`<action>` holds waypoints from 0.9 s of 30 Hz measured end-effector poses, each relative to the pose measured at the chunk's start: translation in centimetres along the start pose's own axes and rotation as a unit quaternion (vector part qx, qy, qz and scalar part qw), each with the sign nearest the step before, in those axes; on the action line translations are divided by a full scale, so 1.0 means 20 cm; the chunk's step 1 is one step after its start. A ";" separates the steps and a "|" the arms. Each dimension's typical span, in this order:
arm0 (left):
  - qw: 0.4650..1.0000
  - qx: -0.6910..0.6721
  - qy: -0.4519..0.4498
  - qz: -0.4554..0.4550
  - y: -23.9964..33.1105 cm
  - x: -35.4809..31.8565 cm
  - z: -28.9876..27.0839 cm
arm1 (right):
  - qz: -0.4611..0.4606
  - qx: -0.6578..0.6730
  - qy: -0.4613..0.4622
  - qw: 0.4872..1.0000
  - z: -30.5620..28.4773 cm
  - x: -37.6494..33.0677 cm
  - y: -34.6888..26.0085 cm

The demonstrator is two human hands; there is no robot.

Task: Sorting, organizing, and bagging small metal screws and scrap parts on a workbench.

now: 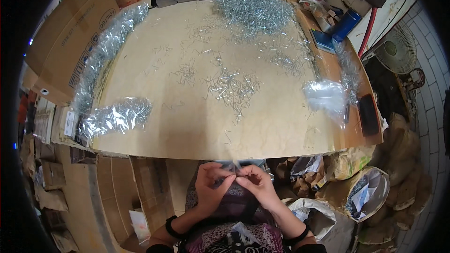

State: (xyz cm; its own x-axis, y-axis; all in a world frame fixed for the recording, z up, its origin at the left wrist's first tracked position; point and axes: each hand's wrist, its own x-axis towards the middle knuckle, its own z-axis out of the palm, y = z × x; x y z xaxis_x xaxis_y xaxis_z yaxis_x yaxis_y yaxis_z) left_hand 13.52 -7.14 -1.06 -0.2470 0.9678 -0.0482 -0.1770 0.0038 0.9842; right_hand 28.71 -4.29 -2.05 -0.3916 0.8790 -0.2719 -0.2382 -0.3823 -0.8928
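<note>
My left hand (212,186) and my right hand (257,183) meet just below the table's near edge, fingers pinched together on a small clear plastic bag (233,165) held between them. Small bent metal wire pieces (233,88) lie scattered on the pale table (154,131) ahead of me, and a large heap of them (253,5) sits at the far edge. What is inside the little bag is too small to make out.
Clear bags filled with wire pieces (116,116) line the table's left side, and an empty bag (326,96) lies at the right beside a black phone (369,114). Cardboard boxes (70,37) stand left and behind; sacks (365,192) crowd the floor at the right; a fan (396,49) stands beyond.
</note>
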 end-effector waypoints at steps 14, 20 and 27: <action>0.877 0.376 -0.292 0.067 -0.05 0.03 -0.16 | -0.157 -0.380 -0.075 0.908 -0.13 -0.02 -0.02; 0.932 0.189 -0.292 -0.102 -0.07 0.01 -0.12 | 0.050 -0.169 -0.039 0.984 -0.18 -0.09 0.07; 0.897 0.132 -0.334 -0.259 -0.19 0.02 -0.20 | 0.099 -0.106 -0.074 0.987 -0.28 -0.08 0.27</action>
State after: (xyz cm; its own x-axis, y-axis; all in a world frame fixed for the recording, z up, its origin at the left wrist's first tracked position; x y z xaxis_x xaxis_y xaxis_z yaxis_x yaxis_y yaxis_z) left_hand 10.22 -7.78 -5.45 0.4441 0.7539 -0.4842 0.1509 0.4698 0.8698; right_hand 32.98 -6.29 -8.50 -0.5403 0.7365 -0.4069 0.0402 -0.4604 -0.8868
